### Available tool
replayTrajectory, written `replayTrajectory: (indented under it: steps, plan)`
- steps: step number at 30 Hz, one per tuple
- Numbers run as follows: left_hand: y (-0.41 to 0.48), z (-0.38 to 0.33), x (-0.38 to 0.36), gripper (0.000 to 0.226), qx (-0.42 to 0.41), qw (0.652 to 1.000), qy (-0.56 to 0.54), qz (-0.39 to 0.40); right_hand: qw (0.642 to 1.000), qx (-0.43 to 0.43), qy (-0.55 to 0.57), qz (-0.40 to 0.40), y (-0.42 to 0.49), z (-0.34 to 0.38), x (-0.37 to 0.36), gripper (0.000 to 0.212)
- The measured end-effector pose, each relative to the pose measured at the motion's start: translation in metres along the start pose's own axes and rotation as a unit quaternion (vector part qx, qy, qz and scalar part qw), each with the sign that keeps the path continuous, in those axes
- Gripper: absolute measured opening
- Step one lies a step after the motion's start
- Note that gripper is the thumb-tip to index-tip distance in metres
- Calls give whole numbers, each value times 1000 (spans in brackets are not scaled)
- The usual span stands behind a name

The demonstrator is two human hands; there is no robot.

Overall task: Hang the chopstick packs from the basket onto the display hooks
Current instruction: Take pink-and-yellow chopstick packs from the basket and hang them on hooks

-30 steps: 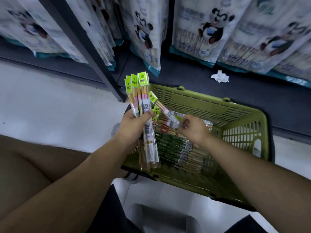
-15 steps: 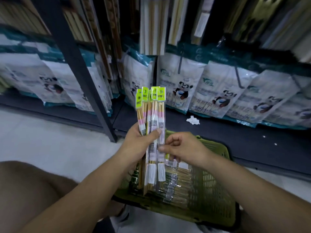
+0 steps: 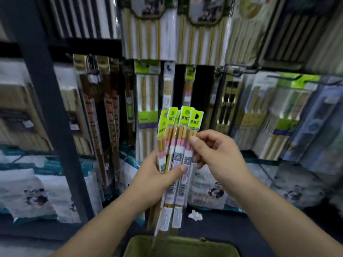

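I'm gripping the likely light, slick chopstick packs (image 3: 177, 156) mid-length in my left hand (image 3: 154, 179), my right hand (image 3: 217, 154) pinching one below its header.

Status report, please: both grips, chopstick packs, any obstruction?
Left grip holds the chopstick packs, fanned upright. Right grip pinches the rightmost pack. None hung yet; display hooks ahead look crowded.
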State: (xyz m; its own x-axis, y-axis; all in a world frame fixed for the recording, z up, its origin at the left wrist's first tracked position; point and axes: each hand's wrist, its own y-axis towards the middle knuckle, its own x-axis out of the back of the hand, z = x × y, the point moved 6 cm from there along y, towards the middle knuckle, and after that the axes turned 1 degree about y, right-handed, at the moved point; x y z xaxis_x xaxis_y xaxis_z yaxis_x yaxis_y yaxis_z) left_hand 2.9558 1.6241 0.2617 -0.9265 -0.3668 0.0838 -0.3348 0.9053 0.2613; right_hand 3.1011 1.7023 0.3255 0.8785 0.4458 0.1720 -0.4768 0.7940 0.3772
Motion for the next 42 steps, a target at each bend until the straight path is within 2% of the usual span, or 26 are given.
replayTrajectory:
  steps: [8,19,22,26,30,38,42]
  plan:
    - [41,-39,0,31,-57,997,-48,-26,996,72,-17,-43,52,57,10,12]
    - [64,-52,5,28,-88,993,-60,-59,995,59,6,-83,94,62,7,25]
    - [64,-55,5,33,-98,992,-56,-56,992,66,4,-105,101,65,8,26]
    - [65,-51,5,28,-91,992,-59,-66,990,66,7,-123,106,64,10,30]
    - [64,-53,9,35,-94,991,-49,-76,989,67,6,-129,111,62,11,31]
    - [64,-43,19,22,-69,992,-62,-81,980,66,-67,-175,123,46,10,30]
    - [63,-39,16,24,-58,993,-67,-77,977,68,-77,-186,133,42,8,29]
